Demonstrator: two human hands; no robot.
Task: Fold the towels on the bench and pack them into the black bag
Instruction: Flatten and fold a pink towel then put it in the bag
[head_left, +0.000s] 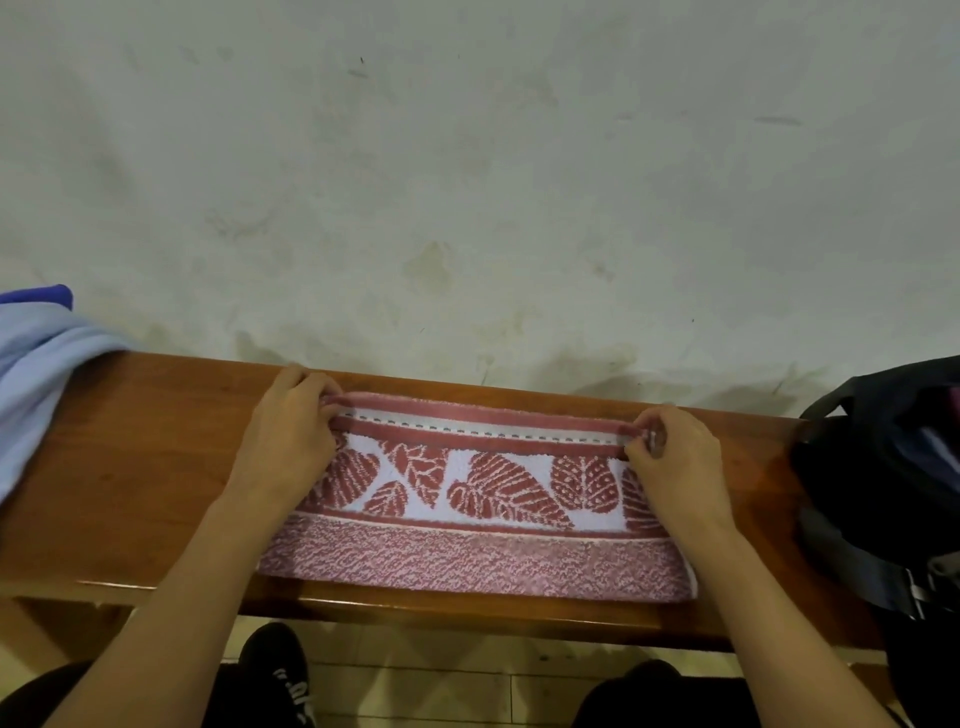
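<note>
Two hands, left (288, 436) and right (670, 457), pinching far corners of pink towel (478, 519) flat on bench (156, 467), mid-fold, next probably folding it smaller with edges matched, then right toward black bag (883, 467), blue towel (41, 364) waiting left.

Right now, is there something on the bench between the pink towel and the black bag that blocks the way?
Nothing visible does. The pink towel lies flat, both hands pinching its far corners. Only bare bench separates it from the black bag at the right end.
</note>
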